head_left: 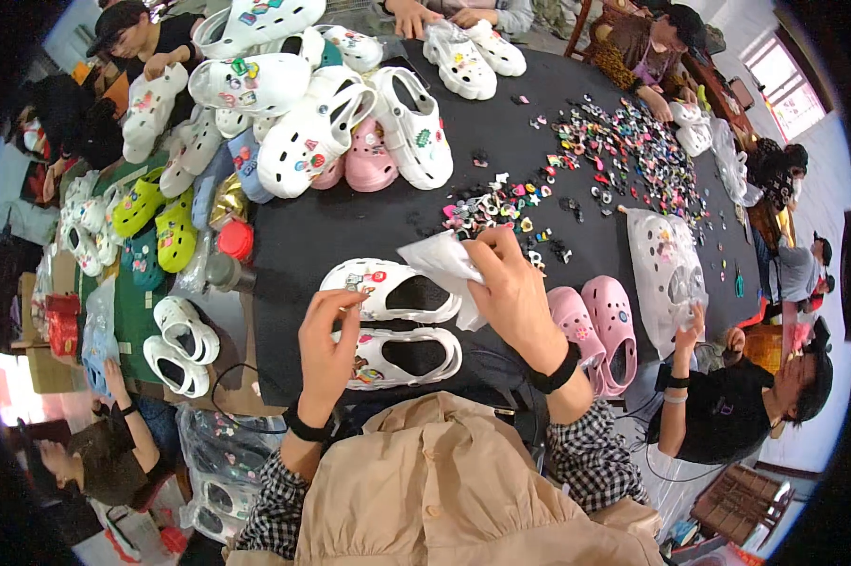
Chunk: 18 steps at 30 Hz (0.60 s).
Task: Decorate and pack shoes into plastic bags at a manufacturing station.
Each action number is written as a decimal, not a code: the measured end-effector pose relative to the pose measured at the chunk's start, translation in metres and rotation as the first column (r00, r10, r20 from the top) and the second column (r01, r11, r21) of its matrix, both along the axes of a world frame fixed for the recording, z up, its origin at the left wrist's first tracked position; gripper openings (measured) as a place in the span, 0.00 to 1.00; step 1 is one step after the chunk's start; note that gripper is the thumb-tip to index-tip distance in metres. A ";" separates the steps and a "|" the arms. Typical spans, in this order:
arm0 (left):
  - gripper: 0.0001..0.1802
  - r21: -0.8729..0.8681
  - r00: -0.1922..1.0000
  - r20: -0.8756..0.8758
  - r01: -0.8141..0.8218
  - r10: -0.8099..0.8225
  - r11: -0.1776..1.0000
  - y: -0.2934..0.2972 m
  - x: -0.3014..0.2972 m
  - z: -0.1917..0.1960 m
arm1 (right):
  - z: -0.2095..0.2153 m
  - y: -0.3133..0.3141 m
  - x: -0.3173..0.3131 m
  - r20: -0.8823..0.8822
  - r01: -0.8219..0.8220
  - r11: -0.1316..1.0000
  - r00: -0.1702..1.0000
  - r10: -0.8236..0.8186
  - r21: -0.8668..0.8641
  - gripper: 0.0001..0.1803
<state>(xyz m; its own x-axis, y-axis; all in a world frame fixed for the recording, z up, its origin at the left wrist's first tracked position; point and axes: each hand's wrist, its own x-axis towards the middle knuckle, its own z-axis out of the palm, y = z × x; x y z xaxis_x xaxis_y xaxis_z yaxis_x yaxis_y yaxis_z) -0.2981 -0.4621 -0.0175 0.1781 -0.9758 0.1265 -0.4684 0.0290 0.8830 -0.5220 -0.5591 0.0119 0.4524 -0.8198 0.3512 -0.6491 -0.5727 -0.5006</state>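
Two white clogs lie side by side on the black tabletop in front of me: a farther clog [394, 290] and a nearer clog [402, 358], both with colourful charms at the toe end. My left hand [326, 340] is over their toe ends, thumb and fingertips pinched; what is between them is too small to make out. My right hand [515, 292] grips a crumpled white plastic bag [442, 261] above the heel of the farther clog. To the right of that hand sits a pair of pink clogs [595, 330], one with charms on it.
A tall heap of white clogs [312, 123] stands at the back left. Loose shoe charms [624, 151] spread over the back right, with a smaller pile [492, 203] closer in. A bagged pair [666, 264] lies at right. Co-workers handle clogs around the table. A red-lidded jar [232, 255] stands left.
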 end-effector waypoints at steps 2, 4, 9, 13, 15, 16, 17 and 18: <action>0.12 0.015 0.975 0.208 0.069 -0.071 0.998 -0.003 -0.003 -0.016 | -0.010 -0.002 0.009 -0.097 -0.097 0.994 0.991 0.092 -0.047 0.20; 0.12 -0.020 0.865 0.489 0.144 -0.116 0.989 -0.004 -0.011 -0.039 | -0.019 0.000 0.019 -0.278 -0.218 0.972 0.943 0.185 -0.093 0.19; 0.16 0.041 0.764 0.641 0.063 -0.075 0.997 -0.008 -0.024 -0.073 | -0.075 0.009 0.026 -0.306 -0.319 0.932 0.917 0.257 -0.175 0.15; 0.21 -0.010 0.761 0.645 0.091 -0.063 0.996 -0.003 -0.024 -0.080 | -0.090 0.021 0.009 -0.438 -0.463 0.881 0.815 0.380 -0.098 0.07; 0.23 0.005 0.748 0.658 0.114 -0.089 0.993 0.003 -0.023 -0.080 | -0.089 0.021 0.009 -0.594 -0.504 0.863 0.707 0.385 -0.040 0.05; 0.24 0.006 0.757 0.648 0.098 -0.079 0.995 0.006 -0.023 -0.081 | -0.089 0.017 0.015 -0.604 -0.512 0.858 0.696 0.388 -0.040 0.04; 0.24 0.004 0.759 0.646 0.096 -0.075 0.995 0.005 -0.024 -0.080 | -0.093 0.012 0.022 -0.607 -0.515 0.856 0.693 0.388 -0.040 0.04; 0.26 -0.008 0.768 0.637 0.101 -0.072 0.995 0.005 -0.025 -0.078 | -0.101 0.007 0.033 -0.584 -0.505 0.856 0.730 0.355 -0.112 0.04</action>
<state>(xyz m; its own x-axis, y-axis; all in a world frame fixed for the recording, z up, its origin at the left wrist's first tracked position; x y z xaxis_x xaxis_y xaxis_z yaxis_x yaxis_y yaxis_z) -0.3232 -0.4567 -0.0957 -0.0415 -0.9749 0.2189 -0.9156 0.1249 0.3823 -0.4893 -0.5519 -0.0890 0.9061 -0.4084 0.1102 -0.4147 -0.9090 0.0411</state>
